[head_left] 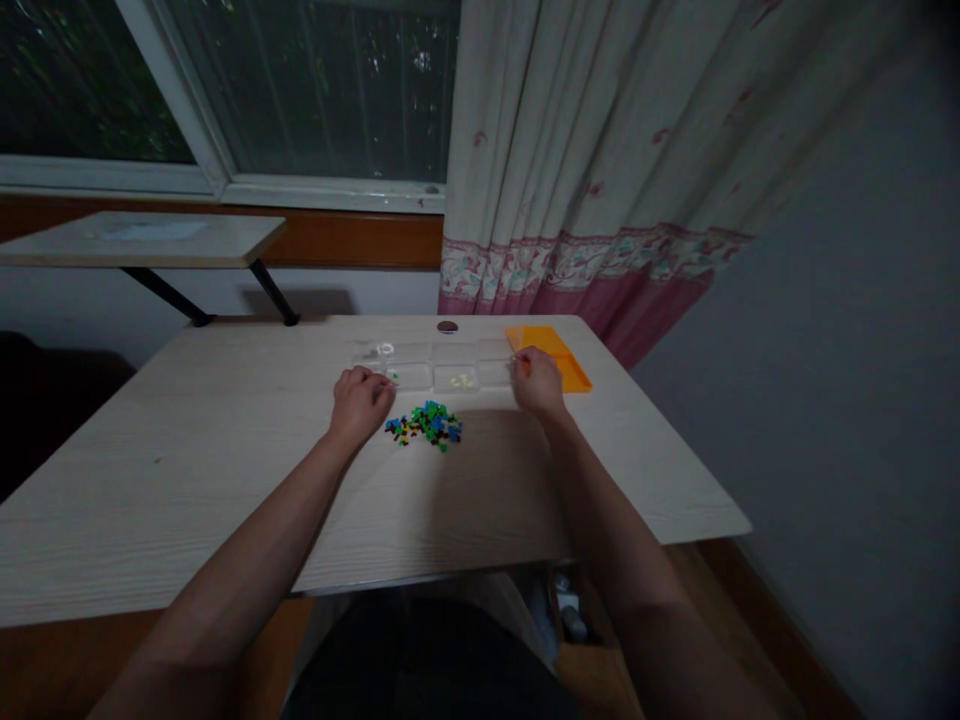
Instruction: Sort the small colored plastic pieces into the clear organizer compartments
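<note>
A clear plastic compartment tray (433, 378) lies across the table between my two hands. My left hand (362, 402) is closed at its near left end, with the fingers curled against the edge. Closed in a pinch, my right hand (538, 380) grips the right end. Inside one compartment sits a small green piece (395, 376), and pale yellow pieces (463, 382) lie in another. Just in front of the tray is a loose pile of small plastic pieces (429, 424) in green, blue, yellow and dark colours. My fingertips are partly hidden.
An orange tray (574, 372) rests behind my right hand. Near the table's back edge lies a small dark round object (448, 327). A raised shelf (225, 245) stands at the back left of the wooden table (225, 420); a curtain (525, 200) hangs behind.
</note>
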The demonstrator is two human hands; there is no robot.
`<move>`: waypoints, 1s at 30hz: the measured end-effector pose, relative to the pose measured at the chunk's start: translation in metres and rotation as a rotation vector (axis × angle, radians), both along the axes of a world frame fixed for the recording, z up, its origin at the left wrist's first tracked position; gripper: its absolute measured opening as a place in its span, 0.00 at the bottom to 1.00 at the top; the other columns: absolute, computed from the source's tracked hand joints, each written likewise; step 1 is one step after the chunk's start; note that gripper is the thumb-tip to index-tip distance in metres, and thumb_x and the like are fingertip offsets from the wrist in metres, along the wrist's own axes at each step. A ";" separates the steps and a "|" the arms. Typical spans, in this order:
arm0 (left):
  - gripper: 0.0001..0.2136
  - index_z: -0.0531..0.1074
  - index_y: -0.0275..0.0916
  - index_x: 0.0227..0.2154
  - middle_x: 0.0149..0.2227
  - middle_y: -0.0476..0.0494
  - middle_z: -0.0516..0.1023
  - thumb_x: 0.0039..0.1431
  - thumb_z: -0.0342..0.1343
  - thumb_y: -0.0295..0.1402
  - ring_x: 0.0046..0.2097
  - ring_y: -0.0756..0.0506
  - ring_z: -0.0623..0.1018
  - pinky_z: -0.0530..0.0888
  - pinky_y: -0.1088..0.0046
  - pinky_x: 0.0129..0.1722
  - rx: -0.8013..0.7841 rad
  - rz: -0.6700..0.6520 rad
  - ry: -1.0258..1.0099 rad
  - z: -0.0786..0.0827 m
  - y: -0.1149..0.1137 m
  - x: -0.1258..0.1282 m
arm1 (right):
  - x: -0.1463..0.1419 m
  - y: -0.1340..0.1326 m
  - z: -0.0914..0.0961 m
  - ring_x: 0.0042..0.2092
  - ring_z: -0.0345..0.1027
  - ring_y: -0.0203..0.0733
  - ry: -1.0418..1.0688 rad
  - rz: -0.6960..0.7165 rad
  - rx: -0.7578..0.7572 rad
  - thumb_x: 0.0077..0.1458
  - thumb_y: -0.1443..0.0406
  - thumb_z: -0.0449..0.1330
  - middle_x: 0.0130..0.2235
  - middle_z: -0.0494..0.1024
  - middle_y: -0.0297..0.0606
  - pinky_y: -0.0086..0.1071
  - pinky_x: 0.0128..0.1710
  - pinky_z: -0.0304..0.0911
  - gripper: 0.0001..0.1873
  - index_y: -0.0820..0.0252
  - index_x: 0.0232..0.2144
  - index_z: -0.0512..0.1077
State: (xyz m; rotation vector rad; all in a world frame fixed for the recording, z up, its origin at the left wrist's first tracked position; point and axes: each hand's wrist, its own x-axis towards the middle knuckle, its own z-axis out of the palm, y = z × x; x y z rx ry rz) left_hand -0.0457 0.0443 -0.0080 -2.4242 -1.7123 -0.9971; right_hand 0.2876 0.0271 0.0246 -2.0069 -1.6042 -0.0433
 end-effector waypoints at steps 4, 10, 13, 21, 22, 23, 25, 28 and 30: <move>0.15 0.80 0.40 0.37 0.37 0.39 0.75 0.63 0.51 0.42 0.44 0.38 0.72 0.68 0.57 0.49 -0.024 -0.005 -0.008 0.002 -0.002 0.000 | 0.008 0.006 -0.008 0.45 0.68 0.47 0.072 0.050 -0.032 0.63 0.62 0.51 0.44 0.79 0.44 0.36 0.45 0.60 0.13 0.59 0.45 0.72; 0.15 0.80 0.40 0.35 0.36 0.40 0.76 0.63 0.51 0.42 0.43 0.38 0.73 0.69 0.60 0.48 -0.056 -0.026 0.025 0.004 -0.002 -0.001 | 0.009 0.008 -0.011 0.39 0.71 0.45 0.069 0.141 -0.079 0.64 0.63 0.49 0.38 0.80 0.43 0.32 0.40 0.60 0.13 0.60 0.45 0.70; 0.16 0.80 0.39 0.33 0.35 0.40 0.76 0.64 0.50 0.42 0.42 0.40 0.75 0.69 0.62 0.46 -0.057 -0.052 0.033 0.004 -0.001 -0.001 | 0.007 0.006 -0.010 0.39 0.72 0.45 0.019 0.182 -0.128 0.64 0.62 0.50 0.39 0.80 0.43 0.32 0.38 0.59 0.12 0.59 0.45 0.70; 0.16 0.80 0.40 0.32 0.35 0.41 0.76 0.61 0.52 0.45 0.41 0.40 0.76 0.70 0.63 0.46 -0.067 -0.065 0.006 0.007 -0.003 0.000 | 0.002 0.000 0.001 0.43 0.73 0.47 -0.040 0.111 -0.196 0.66 0.62 0.49 0.43 0.80 0.47 0.32 0.41 0.61 0.13 0.59 0.47 0.69; 0.17 0.80 0.40 0.32 0.35 0.41 0.76 0.61 0.52 0.46 0.41 0.41 0.76 0.70 0.64 0.46 -0.072 -0.066 0.005 0.008 -0.003 0.000 | 0.002 -0.001 0.001 0.43 0.73 0.47 -0.051 0.095 -0.205 0.66 0.62 0.49 0.43 0.80 0.47 0.33 0.41 0.61 0.13 0.59 0.47 0.69; 0.17 0.80 0.40 0.32 0.35 0.41 0.76 0.62 0.52 0.46 0.41 0.41 0.76 0.70 0.64 0.46 -0.076 -0.069 0.002 0.008 -0.003 0.000 | 0.001 -0.001 0.002 0.43 0.73 0.48 -0.062 0.079 -0.213 0.67 0.62 0.48 0.43 0.80 0.47 0.33 0.41 0.61 0.13 0.59 0.47 0.68; 0.18 0.79 0.40 0.31 0.34 0.41 0.76 0.62 0.51 0.46 0.40 0.42 0.76 0.70 0.65 0.46 -0.080 -0.077 -0.004 0.008 -0.003 0.000 | 0.001 -0.002 0.003 0.43 0.73 0.48 -0.084 0.050 -0.221 0.67 0.61 0.48 0.43 0.80 0.47 0.33 0.40 0.61 0.13 0.60 0.47 0.68; 0.18 0.79 0.40 0.31 0.35 0.41 0.76 0.61 0.51 0.47 0.41 0.42 0.76 0.70 0.65 0.47 -0.082 -0.079 -0.014 0.006 -0.002 0.000 | 0.002 -0.003 0.002 0.44 0.74 0.49 -0.097 0.020 -0.227 0.67 0.61 0.48 0.43 0.80 0.47 0.34 0.41 0.61 0.14 0.60 0.48 0.68; 0.18 0.79 0.40 0.30 0.35 0.42 0.76 0.61 0.52 0.48 0.41 0.42 0.76 0.70 0.64 0.47 -0.083 -0.078 -0.023 0.005 -0.002 0.000 | 0.002 -0.004 0.002 0.44 0.74 0.49 -0.096 0.017 -0.234 0.67 0.61 0.48 0.44 0.80 0.47 0.34 0.41 0.61 0.14 0.59 0.48 0.68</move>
